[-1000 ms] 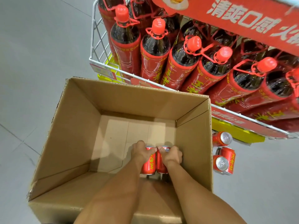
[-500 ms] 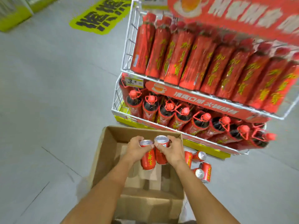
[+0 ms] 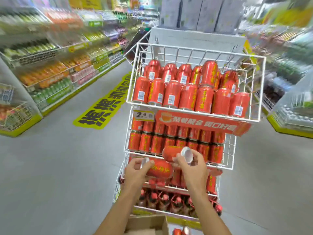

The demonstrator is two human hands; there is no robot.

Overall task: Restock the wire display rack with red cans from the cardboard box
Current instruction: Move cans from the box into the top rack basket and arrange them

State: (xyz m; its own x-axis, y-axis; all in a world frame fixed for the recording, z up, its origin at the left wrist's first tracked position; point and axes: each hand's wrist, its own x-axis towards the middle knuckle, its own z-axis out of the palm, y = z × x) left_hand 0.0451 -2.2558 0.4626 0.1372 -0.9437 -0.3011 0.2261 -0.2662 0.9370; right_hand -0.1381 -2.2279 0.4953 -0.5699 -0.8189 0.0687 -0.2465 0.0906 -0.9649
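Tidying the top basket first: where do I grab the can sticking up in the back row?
I'd take the raised can by its upper body, from above through the basket's open top. It stands higher than its neighbours, so only that half is free; other cans crowd it beside and in front. The left hand and right hand each hold a can, so free one first.

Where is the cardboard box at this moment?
In the head view the cardboard box sits at the bottom edge, centre, between the person's forearms, just in front of the bottles on the wire rack.
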